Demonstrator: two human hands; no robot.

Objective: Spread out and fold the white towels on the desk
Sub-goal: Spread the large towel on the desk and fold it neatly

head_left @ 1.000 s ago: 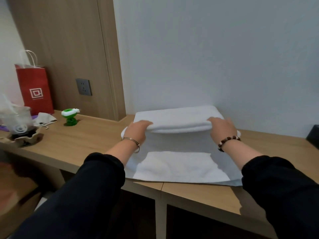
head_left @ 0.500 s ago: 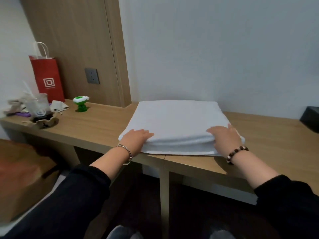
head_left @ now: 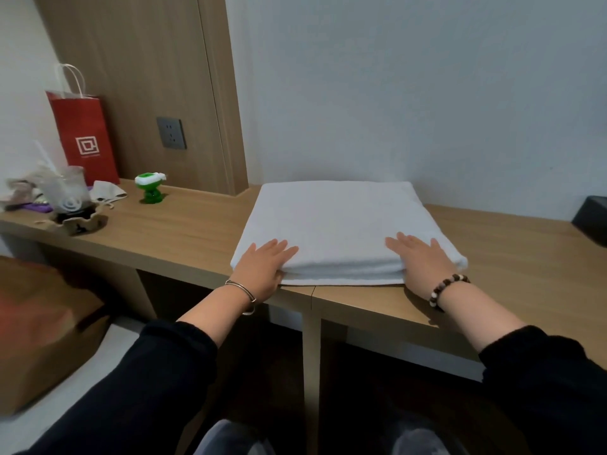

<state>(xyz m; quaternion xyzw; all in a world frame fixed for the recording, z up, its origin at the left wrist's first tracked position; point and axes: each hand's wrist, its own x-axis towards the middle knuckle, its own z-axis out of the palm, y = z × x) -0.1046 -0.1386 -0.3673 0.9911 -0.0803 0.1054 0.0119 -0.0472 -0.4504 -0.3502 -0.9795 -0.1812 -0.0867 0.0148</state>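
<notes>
White towel (head_left: 341, 224) folded into a thick flat stack, lying on the wooden desk (head_left: 184, 231) against the wall, near edge at the desk's front edge. Left hand (head_left: 262, 267) flat on the stack's near-left corner, fingers straight and spread. Right hand (head_left: 420, 261) flat on the near-right part, fingers straight. Far left on desk: red paper bag (head_left: 83, 136), green toy (head_left: 150, 188), plastic cup (head_left: 67, 188).
</notes>
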